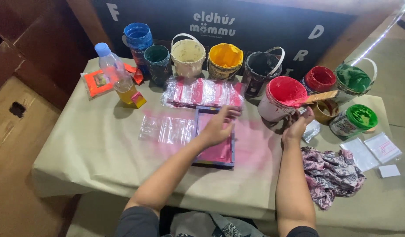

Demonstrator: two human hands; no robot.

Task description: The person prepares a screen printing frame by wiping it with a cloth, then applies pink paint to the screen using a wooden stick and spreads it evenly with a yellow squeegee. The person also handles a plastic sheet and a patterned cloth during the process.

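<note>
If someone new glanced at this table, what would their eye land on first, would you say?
Probably the row of paint-stained buckets along the far edge, above all the bright red bucket by the right hand. Next, the pink-stained framed screen at the table's centre, with the left hand resting on it.

so the table (79,145) is covered in a plain beige cloth that hangs over the edges, and it's pushed up against a dark board (272,26) with white lettering on it. off to the left there's brown wooden paneling (22,52) and what looks like cardboard (13,145) on the floor, kinda hard to tell. a thin strip of bright light (382,37) runs diagonally across the top right corner.
</note>
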